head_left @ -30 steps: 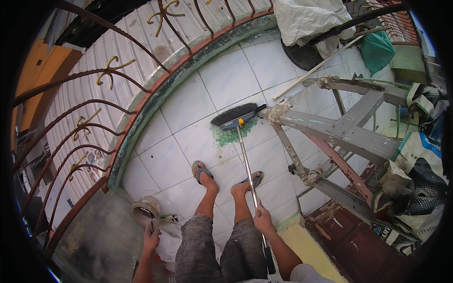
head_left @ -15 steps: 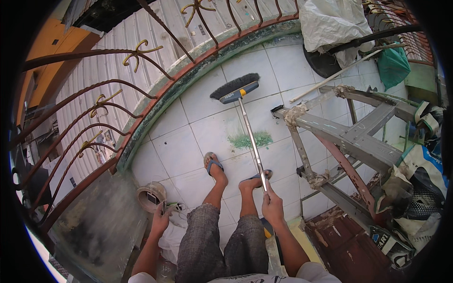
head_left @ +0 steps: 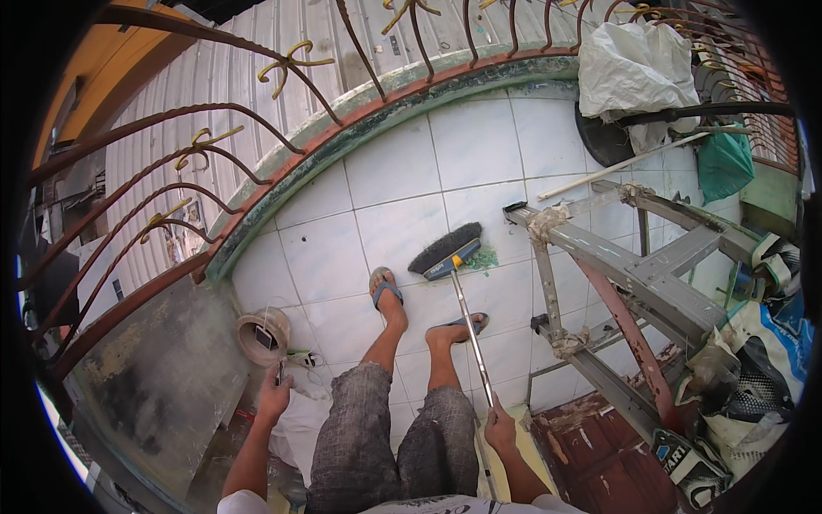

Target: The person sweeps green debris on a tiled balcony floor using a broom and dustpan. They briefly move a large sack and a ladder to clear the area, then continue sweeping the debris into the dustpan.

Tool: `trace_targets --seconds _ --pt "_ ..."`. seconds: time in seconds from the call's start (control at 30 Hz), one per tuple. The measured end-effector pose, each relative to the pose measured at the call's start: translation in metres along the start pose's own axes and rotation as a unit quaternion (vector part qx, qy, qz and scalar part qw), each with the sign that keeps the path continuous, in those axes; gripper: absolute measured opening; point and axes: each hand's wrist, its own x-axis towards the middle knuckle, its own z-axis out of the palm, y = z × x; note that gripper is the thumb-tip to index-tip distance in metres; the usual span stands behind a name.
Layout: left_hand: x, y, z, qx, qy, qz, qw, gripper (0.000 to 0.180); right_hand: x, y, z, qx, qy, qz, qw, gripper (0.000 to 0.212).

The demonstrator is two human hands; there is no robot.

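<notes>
My right hand [head_left: 500, 427] is closed round the silver handle of a push broom [head_left: 472, 330]. Its dark-bristled head, backed in blue-grey and yellow, rests on the white tiled floor [head_left: 402, 231] just ahead of my feet. A patch of green crumbs [head_left: 485, 258] shows at the right end of the bristles, the rest hidden by the broom head. My left hand [head_left: 274, 396] is closed on something small and dark that pokes up past the fingers; its kind is unclear. Just beyond that hand stands a round, dusty beige bucket [head_left: 264, 337] with a dark rectangular thing in it.
A metal ladder [head_left: 634, 257] lies on the right beside filled sacks [head_left: 753, 377]. A thin pole [head_left: 625, 164], a white sack [head_left: 638, 73] and a green bag [head_left: 724, 167] are at the far right. A curved low wall [head_left: 402, 103] with twisted iron railings borders the floor.
The broom head has come back toward my feet, from beyond the green crumbs to over most of them. My right hand has moved lower and nearer to me; my left has shifted slightly left.
</notes>
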Motion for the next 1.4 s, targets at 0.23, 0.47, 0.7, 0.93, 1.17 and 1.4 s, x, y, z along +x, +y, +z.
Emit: trace_targets --seconds 0.23,0.47,0.7,0.93,1.17,1.4 --pt "-0.022 0.027 0.035 0.013 -0.021 -0.02 0.999 0.056 0.003 -0.078 -0.057 0.047 0.025 -0.083 0.995 0.052" --pt "-0.013 -0.009 0.023 -0.023 0.007 -0.019 1.0 0.056 0.155 -0.163 -0.049 0.071 0.043 -0.099 0.992 0.049" --pt "-0.015 -0.007 0.001 -0.005 0.01 0.002 1.0 0.049 0.065 -0.007 0.004 0.155 0.058 -0.04 0.985 0.051" --pt "-0.033 0.019 0.029 0.049 -0.012 0.006 0.999 0.056 -0.073 0.05 0.002 0.096 0.04 0.044 0.994 0.047" --pt "-0.038 0.004 0.055 0.035 -0.023 0.003 0.999 0.063 -0.016 -0.039 -0.053 0.088 0.029 -0.109 0.99 0.052" --pt "-0.086 -0.036 0.079 -0.047 0.058 0.032 0.997 0.058 0.157 -0.101 -0.033 0.067 0.013 -0.214 0.974 0.049"
